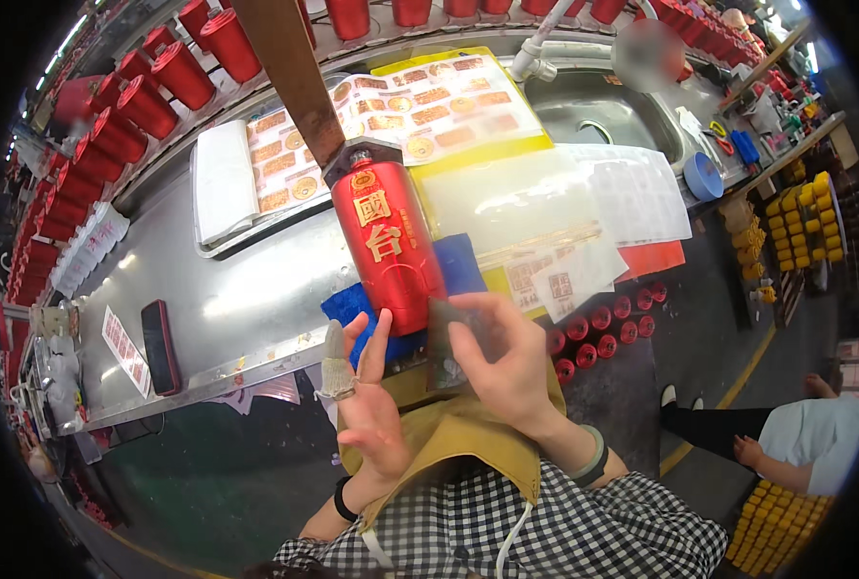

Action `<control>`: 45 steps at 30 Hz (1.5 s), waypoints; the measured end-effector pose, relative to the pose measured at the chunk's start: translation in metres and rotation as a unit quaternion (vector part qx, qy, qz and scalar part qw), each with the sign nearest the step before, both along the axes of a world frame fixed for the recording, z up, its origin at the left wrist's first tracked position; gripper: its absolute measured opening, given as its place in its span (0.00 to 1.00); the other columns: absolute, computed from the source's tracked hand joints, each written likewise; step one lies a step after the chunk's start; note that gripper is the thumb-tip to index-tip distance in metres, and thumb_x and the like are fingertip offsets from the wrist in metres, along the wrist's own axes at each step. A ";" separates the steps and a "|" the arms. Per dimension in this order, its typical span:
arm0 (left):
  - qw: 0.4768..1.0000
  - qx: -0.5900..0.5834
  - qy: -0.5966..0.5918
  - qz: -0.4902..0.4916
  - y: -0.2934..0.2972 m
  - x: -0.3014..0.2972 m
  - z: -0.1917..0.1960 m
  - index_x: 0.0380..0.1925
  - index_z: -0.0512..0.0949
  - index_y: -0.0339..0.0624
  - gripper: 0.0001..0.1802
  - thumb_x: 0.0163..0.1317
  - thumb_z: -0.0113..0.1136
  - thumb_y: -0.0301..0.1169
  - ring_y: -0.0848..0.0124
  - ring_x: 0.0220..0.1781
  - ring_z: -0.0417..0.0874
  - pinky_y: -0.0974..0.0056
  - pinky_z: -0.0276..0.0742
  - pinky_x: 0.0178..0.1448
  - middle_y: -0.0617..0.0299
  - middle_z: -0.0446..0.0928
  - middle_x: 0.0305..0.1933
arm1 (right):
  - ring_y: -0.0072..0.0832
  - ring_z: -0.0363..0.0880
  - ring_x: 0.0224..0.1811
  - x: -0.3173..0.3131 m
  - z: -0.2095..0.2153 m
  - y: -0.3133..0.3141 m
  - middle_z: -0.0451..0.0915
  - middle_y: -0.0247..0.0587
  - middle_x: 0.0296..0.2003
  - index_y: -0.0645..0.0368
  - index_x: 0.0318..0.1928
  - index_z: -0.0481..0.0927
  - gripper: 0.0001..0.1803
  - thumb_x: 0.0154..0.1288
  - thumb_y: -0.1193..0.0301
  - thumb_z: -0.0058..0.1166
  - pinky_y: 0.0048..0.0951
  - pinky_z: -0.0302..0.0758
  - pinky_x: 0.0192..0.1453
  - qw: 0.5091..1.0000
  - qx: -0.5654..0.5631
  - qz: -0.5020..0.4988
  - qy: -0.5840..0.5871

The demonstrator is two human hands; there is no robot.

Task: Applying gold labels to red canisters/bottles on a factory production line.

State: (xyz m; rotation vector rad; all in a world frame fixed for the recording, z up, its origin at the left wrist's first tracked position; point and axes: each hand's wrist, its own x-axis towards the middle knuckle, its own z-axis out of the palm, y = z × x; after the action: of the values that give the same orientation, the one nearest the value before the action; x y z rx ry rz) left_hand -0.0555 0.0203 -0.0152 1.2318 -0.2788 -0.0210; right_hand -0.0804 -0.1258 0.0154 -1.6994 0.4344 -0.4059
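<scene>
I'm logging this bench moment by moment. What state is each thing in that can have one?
Red bottle: lying on the blue cloth, neck under a brown holder.
Left hand: open, fingertips at the bottle's base.
Right hand: closed on a dark card.
Phone: flat, screen dark.
Label sheets: spread flat.

I see a steel bench (246, 289): left of the blue cloth (352, 307) lies a dark phone (160, 346); behind, a white tray (225, 183).
</scene>
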 end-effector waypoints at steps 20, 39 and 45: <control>0.996 0.069 -0.033 0.051 0.027 0.041 0.004 0.76 0.52 0.34 0.55 0.69 0.30 0.74 0.51 0.72 0.70 0.50 0.52 0.77 0.47 0.63 0.73 | 0.26 0.79 0.43 0.096 0.026 -0.153 0.80 0.43 0.39 0.67 0.54 0.72 0.16 0.75 0.67 0.50 0.28 0.77 0.49 0.998 -0.066 0.015 0.010; 0.953 0.294 -0.063 -0.031 0.012 0.048 -0.023 0.75 0.55 0.30 0.69 0.40 0.84 0.55 0.53 0.77 0.63 0.53 0.59 0.79 0.46 0.60 0.75 | 0.43 0.85 0.56 0.289 -0.110 -0.361 0.84 0.58 0.54 0.74 0.54 0.82 0.48 0.43 0.43 0.78 0.36 0.80 0.60 0.916 -0.303 0.019 0.263; 0.931 0.358 -0.062 0.024 -0.004 0.049 -0.028 0.75 0.56 0.32 0.63 0.41 0.85 0.33 0.55 0.75 0.67 0.55 0.62 0.78 0.47 0.64 0.74 | 0.40 0.88 0.47 0.275 -0.086 -0.337 0.88 0.51 0.44 0.69 0.42 0.87 0.30 0.48 0.54 0.75 0.36 0.84 0.49 0.914 -0.290 -0.037 0.281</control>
State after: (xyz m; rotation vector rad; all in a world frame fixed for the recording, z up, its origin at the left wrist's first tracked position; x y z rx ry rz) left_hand -0.0061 0.0167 -0.0430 1.9728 -0.3669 -0.0003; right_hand 0.1942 -0.4624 -0.0710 -2.3927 0.8615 -0.0853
